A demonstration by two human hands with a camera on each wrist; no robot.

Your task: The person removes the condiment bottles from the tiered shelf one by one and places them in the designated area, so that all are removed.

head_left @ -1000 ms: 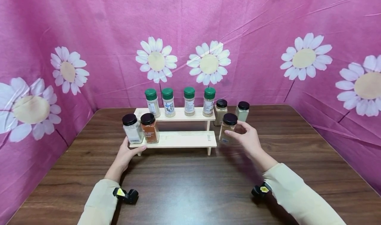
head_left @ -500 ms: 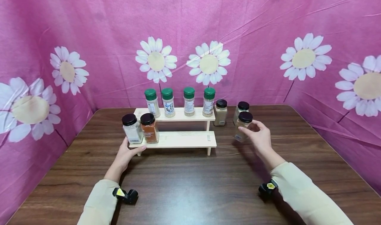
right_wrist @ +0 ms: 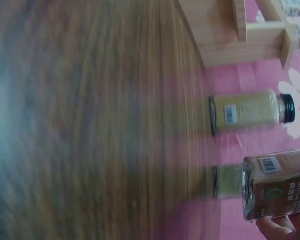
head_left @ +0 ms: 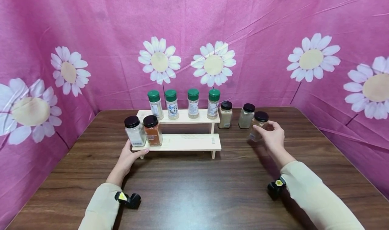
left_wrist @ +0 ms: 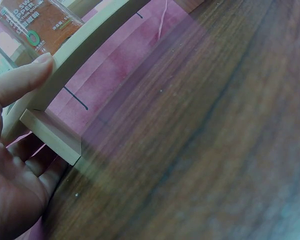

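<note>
My right hand (head_left: 273, 137) holds a square glass spice jar (right_wrist: 277, 185) with brown contents and a black lid, thumb and fingers on either side. In the right wrist view its base is off the table. My left hand (head_left: 126, 157) grips the left end of a two-step wooden rack (head_left: 188, 143). The thumb lies on the lower step's front edge, and the other fingers reach round the leg (left_wrist: 55, 137). Above that hand, a jar of white contents (head_left: 135, 135) and a jar of red pepper powder (head_left: 154, 135) stand on the lower step.
Several green-capped shakers (head_left: 193, 105) line the upper step. Right of the rack, a black-lidded jar of tan powder (head_left: 225, 117) and one of grey-green powder (head_left: 246, 117) stand on the brown wooden table (head_left: 194, 189). A pink flowered cloth (head_left: 258, 27) hangs behind.
My right hand has carried the brown jar rightward, from beside the rack's lower step to the right of the grey-green jar. The left hand stays at the rack.
</note>
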